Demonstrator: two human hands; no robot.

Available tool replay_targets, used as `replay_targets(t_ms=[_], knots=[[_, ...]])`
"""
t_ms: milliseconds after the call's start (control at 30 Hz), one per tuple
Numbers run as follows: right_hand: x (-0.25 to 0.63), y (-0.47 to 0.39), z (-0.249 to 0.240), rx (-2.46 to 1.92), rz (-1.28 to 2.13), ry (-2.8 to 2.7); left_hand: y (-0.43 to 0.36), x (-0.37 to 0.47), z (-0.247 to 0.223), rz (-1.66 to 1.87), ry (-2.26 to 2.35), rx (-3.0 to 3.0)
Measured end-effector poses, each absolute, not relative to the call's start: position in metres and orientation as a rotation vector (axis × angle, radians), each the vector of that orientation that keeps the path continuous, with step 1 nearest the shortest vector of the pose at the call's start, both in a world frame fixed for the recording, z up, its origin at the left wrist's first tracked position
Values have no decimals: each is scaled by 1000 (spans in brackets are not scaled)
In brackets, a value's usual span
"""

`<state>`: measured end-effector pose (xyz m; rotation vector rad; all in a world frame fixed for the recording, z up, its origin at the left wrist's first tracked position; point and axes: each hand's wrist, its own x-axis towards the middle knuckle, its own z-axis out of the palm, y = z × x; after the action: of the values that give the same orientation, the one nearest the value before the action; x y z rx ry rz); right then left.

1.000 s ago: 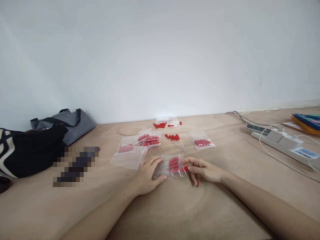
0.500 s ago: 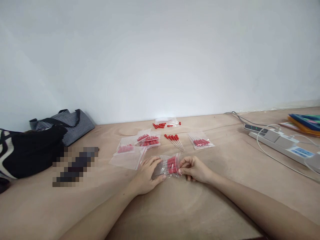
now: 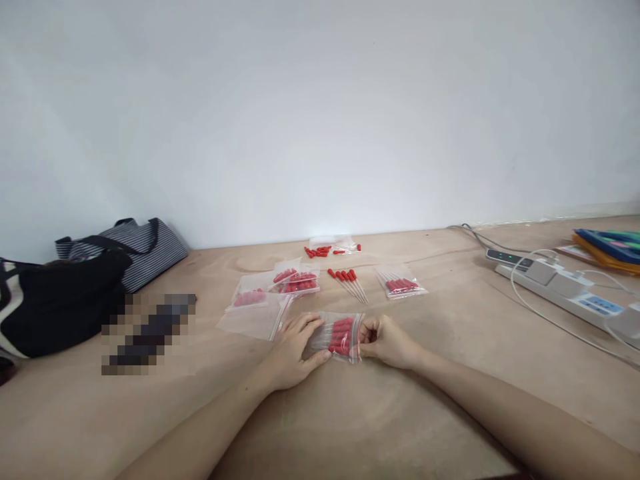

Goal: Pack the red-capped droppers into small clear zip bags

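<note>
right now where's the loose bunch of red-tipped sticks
In the head view, the loose sticks lie mid-table beyond both hands, between two filled bags.

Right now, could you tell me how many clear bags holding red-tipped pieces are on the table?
4 surely: the bag between both hands, one right of the loose sticks, and two overlapping on the left. A blurry far one by the wall may make five.
</note>
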<state>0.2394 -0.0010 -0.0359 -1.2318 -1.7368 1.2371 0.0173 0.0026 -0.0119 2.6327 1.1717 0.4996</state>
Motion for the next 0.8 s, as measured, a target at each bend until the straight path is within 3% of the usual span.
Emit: replay_targets(t_ms=[100, 233, 433, 667, 800], knots=[[259, 3, -33, -1194, 1220, -1800, 6, 16, -11, 455, 1094, 2681], [287, 8, -26, -1238, 749, -1976, 19, 20, -8, 344, 944, 2815], [287, -1, -23, -1113, 589, -2249, 26, 28, -13, 757, 1002, 2861], [276, 0, -28, -1070, 406, -2333, 15, 20, -17, 803, 684, 2802], [286, 13, -31, -980, 132, -2426, 18, 19, -18, 774, 664, 2799]])
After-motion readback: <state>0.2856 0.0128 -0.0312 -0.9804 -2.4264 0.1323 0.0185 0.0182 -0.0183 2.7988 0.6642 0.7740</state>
